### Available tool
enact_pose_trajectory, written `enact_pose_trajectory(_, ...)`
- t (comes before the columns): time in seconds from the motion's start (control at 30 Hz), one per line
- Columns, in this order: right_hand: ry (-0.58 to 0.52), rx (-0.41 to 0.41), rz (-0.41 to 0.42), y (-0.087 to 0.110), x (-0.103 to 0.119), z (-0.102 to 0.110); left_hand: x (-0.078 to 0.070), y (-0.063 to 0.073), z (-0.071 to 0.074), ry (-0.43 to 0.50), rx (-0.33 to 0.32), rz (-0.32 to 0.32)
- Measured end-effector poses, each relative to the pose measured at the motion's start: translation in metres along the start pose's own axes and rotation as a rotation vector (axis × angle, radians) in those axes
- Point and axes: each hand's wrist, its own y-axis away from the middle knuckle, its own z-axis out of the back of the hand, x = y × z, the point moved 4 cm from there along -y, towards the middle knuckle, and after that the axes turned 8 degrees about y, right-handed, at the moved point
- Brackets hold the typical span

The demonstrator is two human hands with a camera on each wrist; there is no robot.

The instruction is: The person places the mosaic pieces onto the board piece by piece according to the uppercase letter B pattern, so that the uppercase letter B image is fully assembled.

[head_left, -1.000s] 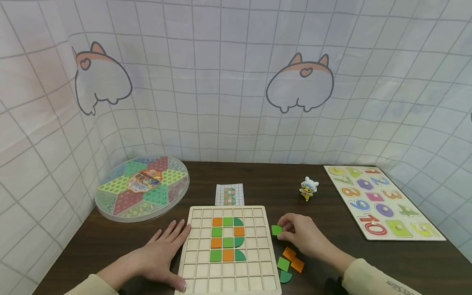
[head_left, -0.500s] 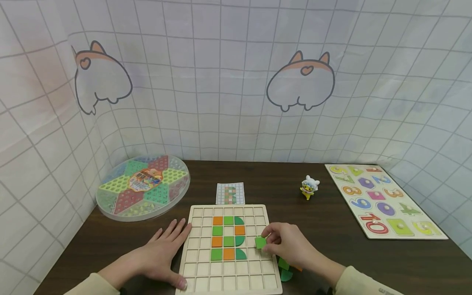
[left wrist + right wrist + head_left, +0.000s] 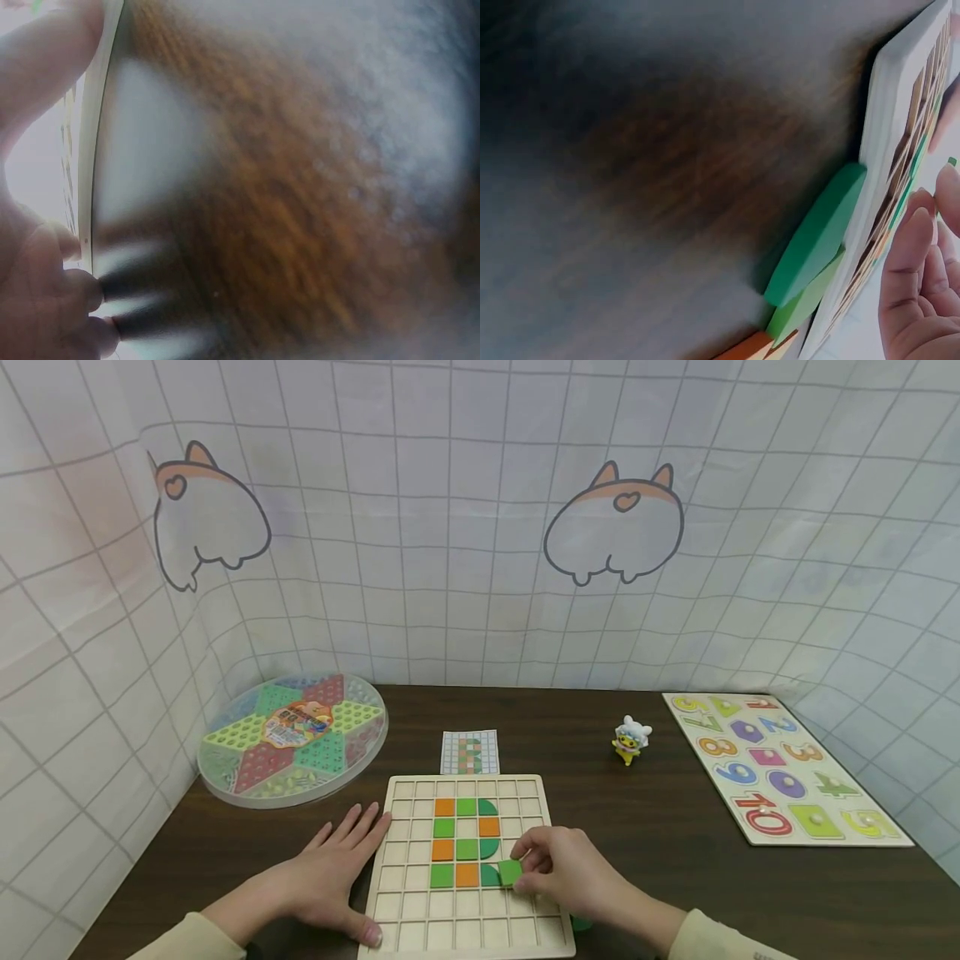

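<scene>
Clearly, filling of the board (image 3: 441, 906) is well under way: eleven tiles (image 3: 467, 849) sit in its cells. The right hand (image 3: 570, 868) pinches a green square (image 3: 510, 872) over the board, by the lowest filled row, apparently not yet placed. The left hand (image 3: 322, 877) lies spread against the board's left edge. Loose green and orange pieces (image 3: 814, 240) remain beside its right edge (the pattern on the card (image 3: 469, 752) behind it is too small to check).
</scene>
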Motion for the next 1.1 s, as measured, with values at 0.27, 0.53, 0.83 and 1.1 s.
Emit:
enact_pose_trajectory(0.27, 0.112, -0.121, -0.170, -0.010, -0.028, 0.032, 0.003, -0.001, -0.002, 0.000, -0.014, 0.002)
enact_pose_trajectory(0.53, 0.226, -0.076, -0.293, -0.010, -0.073, 0.057, 0.003, -0.001, -0.001, -0.003, -0.006, 0.011)
enact_pose_trajectory(0.83, 0.228, -0.035, -0.244, -0.007, -0.074, 0.057, 0.002, 0.000, -0.002, 0.008, -0.014, 0.008)
enact_pose_trajectory(1.1, 0.142, 0.146, 0.013, 0.006, -0.071, 0.059, 0.002, 0.000, -0.001, 0.003, -0.013, 0.009)
